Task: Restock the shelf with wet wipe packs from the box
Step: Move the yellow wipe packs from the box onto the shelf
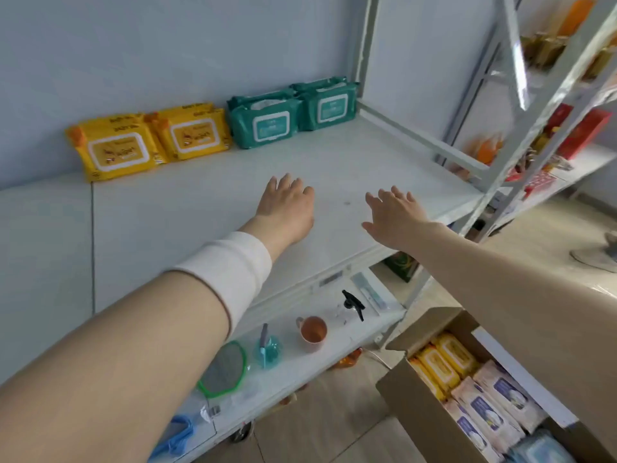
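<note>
Holds empty left hand (287, 205) and right hand (395, 217) spread above white metal shelf's (200, 228) front edge; boxed yellow plastic wipe packs (447, 360) probably soft, light, best gripped sidewise.

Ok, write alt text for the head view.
A person's open left hand and right hand reach empty over a white shelf board. Yellow wet wipe packs and teal wet wipe packs line its back; an open brown cardboard box of more packs stands below right.

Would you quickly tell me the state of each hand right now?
Left hand: open, holding nothing, over the shelf.
Right hand: open, fingers spread, holding nothing.
</note>
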{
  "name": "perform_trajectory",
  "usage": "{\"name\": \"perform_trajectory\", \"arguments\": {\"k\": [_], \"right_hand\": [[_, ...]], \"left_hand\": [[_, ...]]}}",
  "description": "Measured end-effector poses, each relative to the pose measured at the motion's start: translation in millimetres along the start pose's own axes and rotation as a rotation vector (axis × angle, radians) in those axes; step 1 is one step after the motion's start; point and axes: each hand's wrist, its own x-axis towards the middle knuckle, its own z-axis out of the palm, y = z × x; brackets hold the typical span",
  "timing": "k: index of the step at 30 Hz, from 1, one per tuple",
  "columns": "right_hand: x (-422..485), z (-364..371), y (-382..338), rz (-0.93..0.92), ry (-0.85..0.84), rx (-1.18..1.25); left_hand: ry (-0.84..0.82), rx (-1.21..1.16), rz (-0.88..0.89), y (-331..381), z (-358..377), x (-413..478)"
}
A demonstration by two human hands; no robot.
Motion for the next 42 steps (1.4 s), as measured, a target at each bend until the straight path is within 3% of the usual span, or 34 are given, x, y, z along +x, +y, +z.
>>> {"name": "perform_trajectory", "arguments": {"k": [3,7,12,18,25,29,32,35,42], "right_hand": [[-50.5,16.3,87.3,0.089,-0.001,0.011],[-124.9,72.6,200.5,0.246,-0.036,0.046],[-187.5,170.4,290.7,0.431,-0.241,0.097],[-217.0,282.1,313.0,0.516,-0.477,0.263],[-202.8,396.6,278.5,0.614,-0.737,0.626],[-164.7,482.1,253.3,0.591,-0.786,0.836],[-119.9,548.2,243.6,0.665,-0.758,1.018],[-71.5,607.1,240.6,0.783,-0.600,1.185],[-3.0,654.4,240.8,1.360,-0.444,1.566]], "left_hand": [[0.109,-0.108,0.152,97.5,-16.4,10.9],[0.109,-0.135,0.345,225.9,-7.4,21.3],[-0.058,-0.026,0.575,352.0,56.2,28.9],[-0.348,-0.003,0.655,430.2,152.9,52.1],[-0.777,-0.065,0.542,463.7,282.5,87.0],[-0.944,-0.158,0.369,492.3,376.8,121.5],[-0.959,-0.248,0.265,523.6,457.1,159.3],[-0.886,-0.396,0.146,554.9,519.0,194.2],[-0.806,-0.582,0.014,600.0,565.9,233.4]]}}
